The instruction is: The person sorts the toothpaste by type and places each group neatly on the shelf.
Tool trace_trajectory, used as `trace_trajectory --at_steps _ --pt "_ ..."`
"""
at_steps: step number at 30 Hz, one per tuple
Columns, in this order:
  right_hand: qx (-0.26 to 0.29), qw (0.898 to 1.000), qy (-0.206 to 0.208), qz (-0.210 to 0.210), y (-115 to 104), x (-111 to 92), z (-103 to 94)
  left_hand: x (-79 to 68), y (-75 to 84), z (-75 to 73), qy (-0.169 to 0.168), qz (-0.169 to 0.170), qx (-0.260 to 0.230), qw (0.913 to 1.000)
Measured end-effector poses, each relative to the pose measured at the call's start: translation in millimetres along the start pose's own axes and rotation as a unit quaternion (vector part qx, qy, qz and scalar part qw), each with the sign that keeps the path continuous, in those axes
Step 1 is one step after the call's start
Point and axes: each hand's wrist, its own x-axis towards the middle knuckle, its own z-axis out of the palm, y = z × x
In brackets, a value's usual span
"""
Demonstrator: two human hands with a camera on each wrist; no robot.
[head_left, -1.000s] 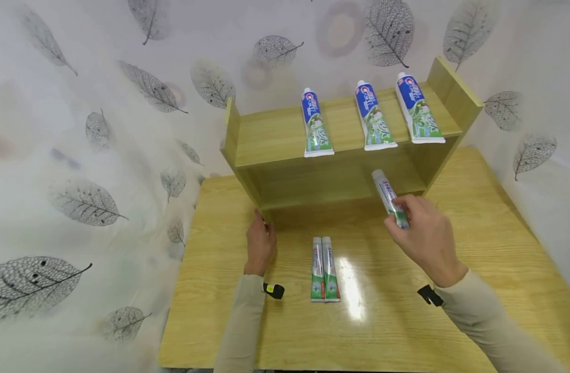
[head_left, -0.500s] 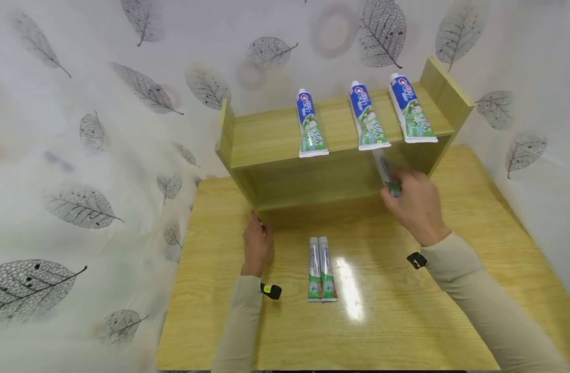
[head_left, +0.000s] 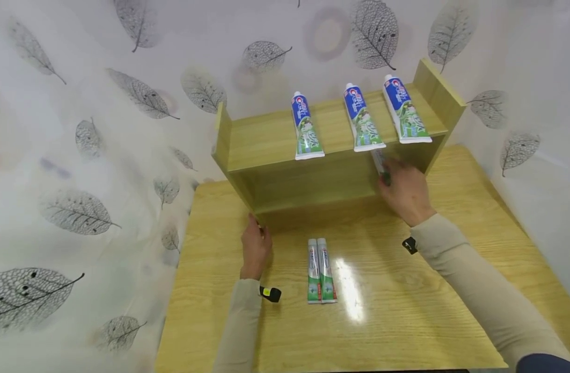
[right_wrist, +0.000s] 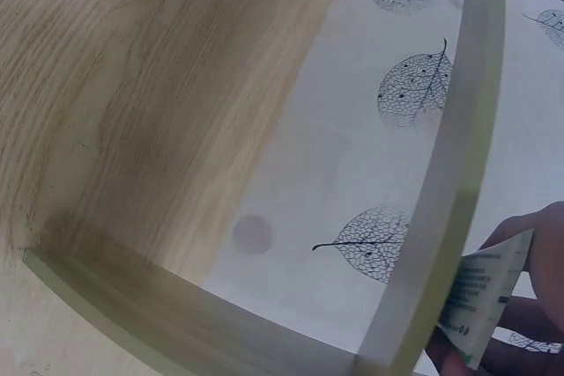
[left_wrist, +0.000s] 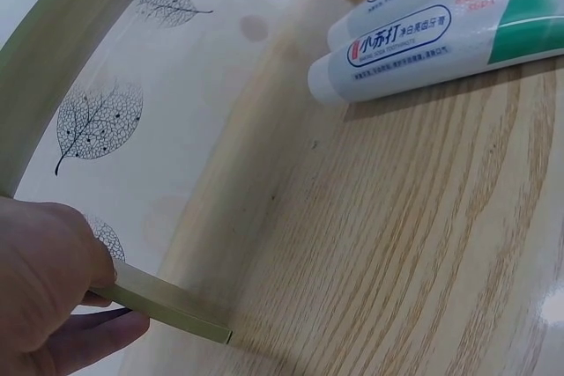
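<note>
In the head view my right hand (head_left: pixel 406 190) holds a white-and-green toothpaste tube (head_left: pixel 379 161) inside the lower level of a wooden shelf (head_left: pixel 266 132). The tube's cap end is hidden under the upper board. The right wrist view shows the tube's flat end (right_wrist: pixel 485 297) between thumb and fingers, at the edge of a shelf board (right_wrist: pixel 449 191). My left hand (head_left: pixel 256 249) grips the lower front edge of the shelf's left side panel (left_wrist: pixel 176 307). Two similar toothpaste tubes (head_left: pixel 313 272) lie side by side on the table between the hands.
Three blue-and-green toothpaste tubes lie on the upper board: a left one (head_left: pixel 307 127), a middle one (head_left: pixel 363 118) and a right one (head_left: pixel 407 110). The shelf stands on a wooden table (head_left: pixel 382 321) before a leaf-patterned wall (head_left: pixel 145 134).
My right hand has moved forward and slightly left, carrying its toothpaste tube in under the upper board. The left hand keeps its grip on the side panel. The head view has shifted slightly.
</note>
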Motion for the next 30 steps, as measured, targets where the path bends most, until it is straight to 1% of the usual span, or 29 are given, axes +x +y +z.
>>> trace_trajectory --at_steps 2,3,5,7,8,9,10,13,14,15,17,18,19,20,21,22,24,25,26,28,30 --pt "0.0 1.0 -0.006 0.005 1 1 2.4 -0.7 -5.1 2.5 -0.002 -0.002 0.011 0.9999" --pt "-0.002 1.0 -0.006 0.007 2 1 3.4 -2.9 -4.2 2.3 -0.001 -0.004 0.014 0.9999" --pt "-0.003 1.0 -0.007 0.008 2 1 5.3 -3.3 -6.6 3.7 0.007 0.004 0.028 0.9996" --pt "-0.007 1.0 -0.004 0.01 3 0 6.8 -3.3 -3.8 2.1 0.012 0.008 0.03 0.9994" --pt "-0.01 1.0 -0.001 0.012 3 0 7.4 -4.9 -8.4 4.6 0.012 0.014 0.022 0.9996" --pt "-0.013 1.0 0.002 0.014 3 -1 8.2 -4.8 0.8 -0.2 0.014 0.017 0.016 0.9996" --pt "-0.015 1.0 0.004 0.017 4 -1 8.9 -2.8 4.7 -2.4 0.017 0.021 0.007 0.9996" --pt "-0.021 0.999 0.006 0.026 5 -2 10.9 -1.8 36.7 -20.0 0.013 0.032 -0.008 0.9994" --pt "-0.022 0.999 0.007 0.028 5 -2 11.3 -1.7 40.8 -22.0 0.016 0.036 -0.013 0.9991" --pt "-0.022 0.999 0.007 0.031 5 -2 11.6 0.3 54.4 -29.6 0.014 0.035 -0.013 0.9992" --pt "-0.022 0.999 0.006 0.033 5 -2 12.5 0.3 48.9 -27.7 0.015 0.032 -0.008 0.9993" --pt "-0.022 0.999 0.006 0.033 5 -2 12.8 0.1 42.1 -23.7 0.018 0.03 -0.007 0.9994" --pt "-0.022 0.999 0.007 0.033 5 -1 13.0 -0.4 31.8 -18.0 0.023 0.031 -0.007 0.9992" --pt "-0.023 0.999 0.008 0.033 4 -1 12.9 -0.5 27.6 -15.6 0.02 0.029 -0.006 0.9994" --pt "-0.024 0.999 0.01 0.033 4 -1 12.9 0.0 28.2 -16.3 0.014 0.026 -0.007 0.9995" --pt "-0.024 0.999 0.012 0.035 4 -1 12.8 0.4 23.9 -12.8 0.017 0.027 -0.007 0.9995" --pt "-0.025 0.999 0.014 0.038 4 -1 12.6 0.5 27.4 -13.6 0.02 0.031 -0.008 0.9993" --pt "-0.023 0.999 0.015 0.04 4 -1 12.5 0.7 34.6 -17.4 0.017 0.032 -0.008 0.9993" --pt "-0.021 0.999 0.016 0.041 3 -1 12.3 1.1 46.2 -23.7 0.013 0.03 -0.009 0.9994" --pt "-0.016 0.999 0.017 0.043 3 -2 12.7 1.5 60.7 -30.2 0.017 0.027 0.002 0.9995" --pt "-0.013 0.999 0.018 0.043 2 -2 13.3 1.9 80.3 -40.9 0.003 0.008 0.013 0.9999"
